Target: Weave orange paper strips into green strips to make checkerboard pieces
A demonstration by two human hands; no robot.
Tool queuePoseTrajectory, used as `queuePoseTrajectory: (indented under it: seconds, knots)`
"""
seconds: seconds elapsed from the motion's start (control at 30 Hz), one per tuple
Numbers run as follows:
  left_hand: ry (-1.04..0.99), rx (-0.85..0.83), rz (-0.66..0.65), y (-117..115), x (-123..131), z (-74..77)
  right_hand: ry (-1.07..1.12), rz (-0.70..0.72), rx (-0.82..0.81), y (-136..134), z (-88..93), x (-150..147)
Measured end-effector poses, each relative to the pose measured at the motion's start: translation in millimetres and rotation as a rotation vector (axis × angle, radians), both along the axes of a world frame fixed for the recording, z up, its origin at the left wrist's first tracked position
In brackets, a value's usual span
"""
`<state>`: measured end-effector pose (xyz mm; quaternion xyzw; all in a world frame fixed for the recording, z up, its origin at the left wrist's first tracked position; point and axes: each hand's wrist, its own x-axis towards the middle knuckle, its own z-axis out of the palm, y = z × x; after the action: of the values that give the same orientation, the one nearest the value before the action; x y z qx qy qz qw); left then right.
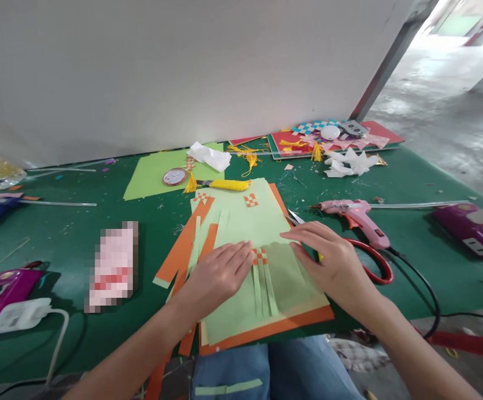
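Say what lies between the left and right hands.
The head view shows a small checkered piece with pale green strips there, lying on green paper.

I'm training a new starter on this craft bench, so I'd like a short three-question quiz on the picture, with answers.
1. Multiple choice: which of these is the left hand nearest to?
a) the yellow cutter
b) the small woven check piece
c) the pink glue gun

2. True or false: the right hand is holding the white crumpled tissue.

3. Fill the gap: the strips trailing from the woven check piece, toward the person, are pale ____.

Key:
1. b
2. False
3. green
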<state>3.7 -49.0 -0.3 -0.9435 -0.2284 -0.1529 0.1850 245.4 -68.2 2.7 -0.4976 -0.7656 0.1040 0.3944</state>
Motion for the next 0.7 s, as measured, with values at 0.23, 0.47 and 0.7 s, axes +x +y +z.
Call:
queuePoseTrajectory:
  seconds: [0.23,0.47,0.7]
  knots:
    - [0.075,-0.357,0.077,-8.6,-10.9,2.3,-0.034,0.104,-0.009,-3.4,-8.8,-2.9]
    - [0.059,-0.308,0.053,-1.4,-3.0,-3.1,-0.131,0.262,-0.072,-20.0,-12.3,-12.5]
    - [0.114,-0.288,0.159,-9.7,0.8,-3.8,0.054,0.008,-0.012,-33.2,-25.3,3.6]
